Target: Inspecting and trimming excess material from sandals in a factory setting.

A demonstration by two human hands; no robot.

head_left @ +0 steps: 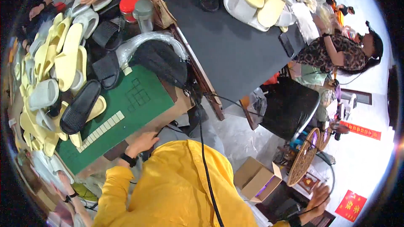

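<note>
While resting at the near edge of the bench (168, 111), left hand (142, 142) lies loosely open, fingers spread, gripping nothing. Nearest: green cutting mat (126, 109), long axis running from lower left to upper right. Right hand (319, 196) reaches low beside a round woven stand (304, 157), fingers curled; whether clasping anything cannot be told.
</note>
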